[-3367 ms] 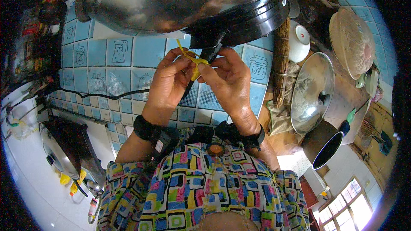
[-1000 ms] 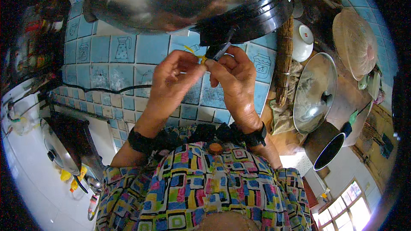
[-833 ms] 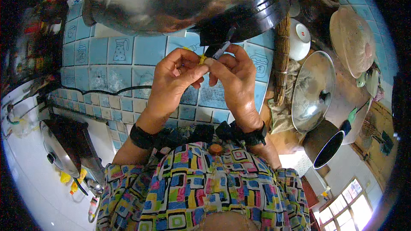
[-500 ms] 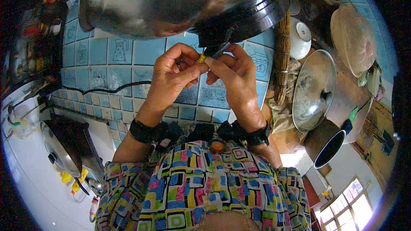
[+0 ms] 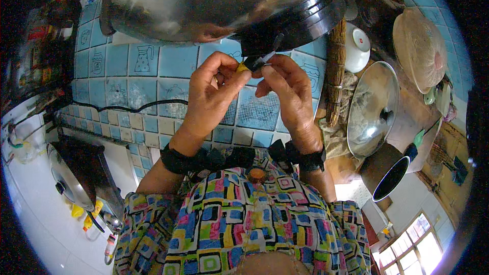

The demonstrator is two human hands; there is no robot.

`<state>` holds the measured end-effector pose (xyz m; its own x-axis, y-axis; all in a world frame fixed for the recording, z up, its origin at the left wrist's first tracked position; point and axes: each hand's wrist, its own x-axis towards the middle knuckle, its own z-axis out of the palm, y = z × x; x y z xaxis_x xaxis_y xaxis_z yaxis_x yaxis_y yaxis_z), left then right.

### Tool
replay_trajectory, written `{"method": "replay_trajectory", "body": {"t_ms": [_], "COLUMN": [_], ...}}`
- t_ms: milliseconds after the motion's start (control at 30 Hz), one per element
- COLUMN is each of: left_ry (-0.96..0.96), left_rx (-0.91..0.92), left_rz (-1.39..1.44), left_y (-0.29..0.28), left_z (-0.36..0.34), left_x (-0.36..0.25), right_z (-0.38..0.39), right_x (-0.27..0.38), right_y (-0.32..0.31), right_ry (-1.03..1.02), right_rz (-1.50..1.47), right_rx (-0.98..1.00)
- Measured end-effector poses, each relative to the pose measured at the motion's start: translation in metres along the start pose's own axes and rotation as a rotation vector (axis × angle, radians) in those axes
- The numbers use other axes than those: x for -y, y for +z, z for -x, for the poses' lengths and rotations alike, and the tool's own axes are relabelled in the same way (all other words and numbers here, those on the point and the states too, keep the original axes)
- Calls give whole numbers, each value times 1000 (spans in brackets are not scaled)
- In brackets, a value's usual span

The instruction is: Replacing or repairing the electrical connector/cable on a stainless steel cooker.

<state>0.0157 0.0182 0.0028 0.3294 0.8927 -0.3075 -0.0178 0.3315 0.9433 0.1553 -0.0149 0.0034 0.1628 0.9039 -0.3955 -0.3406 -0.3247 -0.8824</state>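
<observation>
My left hand [image 5: 210, 91] has its thumb and fingers pinched on a small yellow piece [image 5: 241, 66]. Close against it, my right hand [image 5: 289, 89] pinches a small dark object with a greyish strip [image 5: 261, 62], which sticks up past the fingertips. Whether the yellow piece and the dark object are joined, I cannot tell; the fingers cover part of both. Just beyond my hands stands a large shiny metal pot [image 5: 204, 5] on a black round base [image 5: 305, 23], whose lower edge comes close to the dark object.
Blue tiles [image 5: 178, 63] line the surface below my hands, with a black cable [image 5: 147, 103] running across. To the right are a stick bundle [image 5: 335, 71], a white bowl [image 5: 357, 46], a glass lid [image 5: 374, 109], a woven basket [image 5: 420, 51] and a dark-lined pan [image 5: 392, 178]. A lidded wok [image 5: 71, 178] sits left.
My right hand has shifted slightly right, opening a small gap between the hands. The fingertips have moved a little apart, and more of the dark object shows between them.
</observation>
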Motion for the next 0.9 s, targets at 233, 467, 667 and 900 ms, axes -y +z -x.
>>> {"method": "replay_trajectory", "body": {"t_ms": [233, 467, 667, 900], "left_ry": [-70, -105, -33, -57], "left_rx": [18, 4, -36, -57], "left_rz": [103, 79, 50, 91], "left_y": [1, 7, 10, 9], "left_z": [1, 0, 3, 4], "left_x": [-6, -5, -4, -4], "right_z": [-13, -13, -10, -9], "right_x": [-30, -32, -24, -20], "right_y": [-9, -7, -6, -13], "right_ry": [-34, -3, 5, -17], "right_rz": [28, -5, 49, 41], "right_rx": [176, 210, 210, 218]}}
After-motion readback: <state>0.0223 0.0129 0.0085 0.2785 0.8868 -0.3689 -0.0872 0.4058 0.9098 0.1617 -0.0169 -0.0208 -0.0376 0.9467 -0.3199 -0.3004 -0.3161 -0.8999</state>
